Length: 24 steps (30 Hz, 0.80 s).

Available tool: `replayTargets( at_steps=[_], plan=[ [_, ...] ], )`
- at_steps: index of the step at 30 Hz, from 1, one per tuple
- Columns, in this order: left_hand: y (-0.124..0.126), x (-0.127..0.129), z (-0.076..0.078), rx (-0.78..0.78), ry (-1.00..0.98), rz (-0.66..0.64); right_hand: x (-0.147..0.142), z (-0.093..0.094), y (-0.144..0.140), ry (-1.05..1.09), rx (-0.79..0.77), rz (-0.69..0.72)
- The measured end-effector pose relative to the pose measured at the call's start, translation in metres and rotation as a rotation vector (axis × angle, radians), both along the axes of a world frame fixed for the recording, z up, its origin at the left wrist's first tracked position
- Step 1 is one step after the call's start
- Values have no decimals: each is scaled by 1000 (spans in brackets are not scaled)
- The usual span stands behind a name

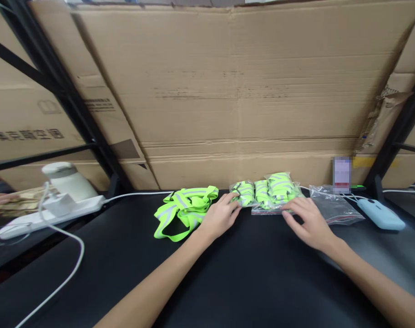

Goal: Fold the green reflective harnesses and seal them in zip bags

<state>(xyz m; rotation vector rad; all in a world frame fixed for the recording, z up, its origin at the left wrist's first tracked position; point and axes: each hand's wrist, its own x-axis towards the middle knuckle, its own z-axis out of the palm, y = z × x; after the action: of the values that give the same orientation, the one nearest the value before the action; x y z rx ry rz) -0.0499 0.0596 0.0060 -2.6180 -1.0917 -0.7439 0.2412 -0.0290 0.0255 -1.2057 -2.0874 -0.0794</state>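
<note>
Several clear zip bags packed with neon-yellow reflective straps [280,186] lie in a row against the cardboard. My left hand [221,215] reaches the leftmost packed bag [244,193], its fingers stretched out over the bag's left edge and its thumb apart. At the right end of the row is my right hand [308,222], thumb and fingers apart, fingertips by the lower edge of the bags; whether they press on the plastic is hard to see. A loose tangle of neon-yellow reflective strap [180,210] sits on the black tabletop [248,273], left of my left hand.
Beyond my right hand are an empty clear zip bag [340,210], a phone [341,175] propped upright and a light-blue power bank [381,215] with a cable. A power strip [19,228] and a white bottle [69,182] stand left. Cardboard [228,100] walls the back.
</note>
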Motion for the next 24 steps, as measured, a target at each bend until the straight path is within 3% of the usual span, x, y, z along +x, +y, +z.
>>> replayTargets(
  at_steps=[4,7,10,17,24],
  plan=[
    [-15,4,13,67,74,45,-20,-4,-8,-52,-138,179],
    [-29,13,19,-40,106,66,-26,-13,-7,-17,-239,212],
    [-35,24,14,-168,122,91,-37,-23,-2,-23,-340,249],
    [-27,39,-9,-355,-4,54,-74,-30,25,70,-409,94],
    [-27,33,-6,-348,-18,-4,-73,-32,33,276,-458,75]
  ],
)
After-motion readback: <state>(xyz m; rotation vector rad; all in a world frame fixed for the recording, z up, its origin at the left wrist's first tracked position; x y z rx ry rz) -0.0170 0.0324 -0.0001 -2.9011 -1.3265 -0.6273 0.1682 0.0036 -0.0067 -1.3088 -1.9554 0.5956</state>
